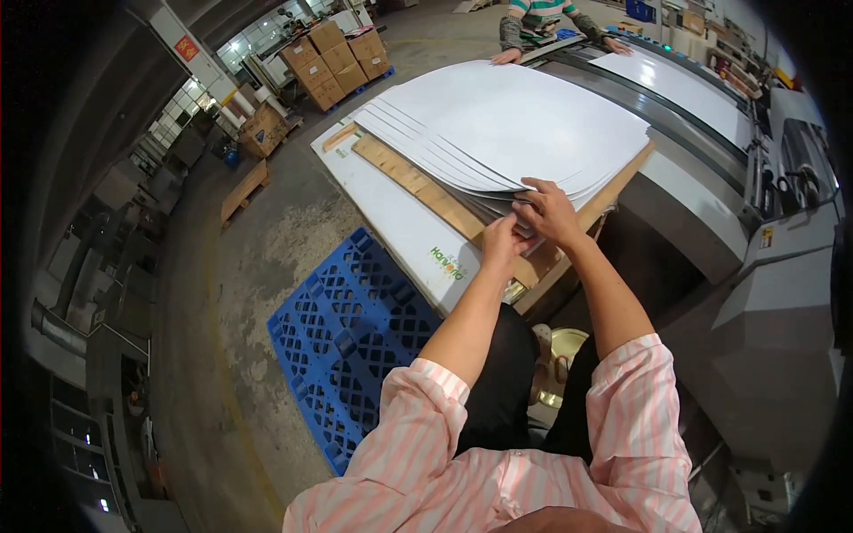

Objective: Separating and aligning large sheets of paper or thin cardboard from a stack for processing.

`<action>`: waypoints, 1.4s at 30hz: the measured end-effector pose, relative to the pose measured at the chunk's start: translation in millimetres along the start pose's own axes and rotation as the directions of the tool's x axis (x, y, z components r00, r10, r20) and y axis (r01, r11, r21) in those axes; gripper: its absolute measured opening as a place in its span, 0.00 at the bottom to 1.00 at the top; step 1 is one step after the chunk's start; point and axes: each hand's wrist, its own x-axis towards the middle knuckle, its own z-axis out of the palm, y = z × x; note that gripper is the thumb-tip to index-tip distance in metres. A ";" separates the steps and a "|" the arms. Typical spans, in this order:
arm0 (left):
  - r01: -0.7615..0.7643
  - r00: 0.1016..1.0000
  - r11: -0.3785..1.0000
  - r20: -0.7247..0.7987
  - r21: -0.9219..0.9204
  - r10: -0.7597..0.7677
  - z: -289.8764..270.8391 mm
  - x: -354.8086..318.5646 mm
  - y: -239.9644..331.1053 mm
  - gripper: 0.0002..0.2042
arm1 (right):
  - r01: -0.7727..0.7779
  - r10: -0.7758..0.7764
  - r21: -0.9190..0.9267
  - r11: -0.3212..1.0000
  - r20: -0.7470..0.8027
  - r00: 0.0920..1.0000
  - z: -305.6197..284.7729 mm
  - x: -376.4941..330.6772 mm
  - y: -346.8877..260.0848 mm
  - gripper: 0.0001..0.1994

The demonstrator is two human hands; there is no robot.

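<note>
A stack of large white sheets (524, 115) lies on a flat surface in front of me, its near-left edges fanned into steps. At the stack's near corner, my right hand (548, 215) has its fingers closed on the upper sheets, which lift and curl slightly there. My left hand (506, 242) is right beside it and a little lower, its fingers bent against the same corner. The fingertips of my left hand are partly hidden by the sheets and by my right hand.
Under the sheets are a brown board (418, 188) and a white panel (391, 226). A blue plastic pallet (355, 346) lies on the floor at left. To the right stands a large grey machine (773, 302). A co-worker's hands (508, 56) rest at the far side. Cardboard boxes (330, 58) stand behind.
</note>
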 end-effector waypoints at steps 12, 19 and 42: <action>-0.003 0.998 0.994 -0.057 0.109 0.009 -1.0 5.5 -5.4 0.07 | -0.423 0.627 0.670 0.610 -0.082 0.775 -13.8 18.8 -10.0 0.15; -0.004 0.999 0.999 -0.039 0.040 0.006 2.7 -3.1 1.2 0.08 | -0.294 0.283 0.198 0.935 0.083 0.955 -9.1 3.0 -13.8 0.14; -0.018 1.000 0.996 -0.002 0.093 0.019 1.0 -2.9 -1.3 0.04 | 0.117 -0.112 -0.090 0.989 0.057 0.992 0.3 -5.5 -3.8 0.13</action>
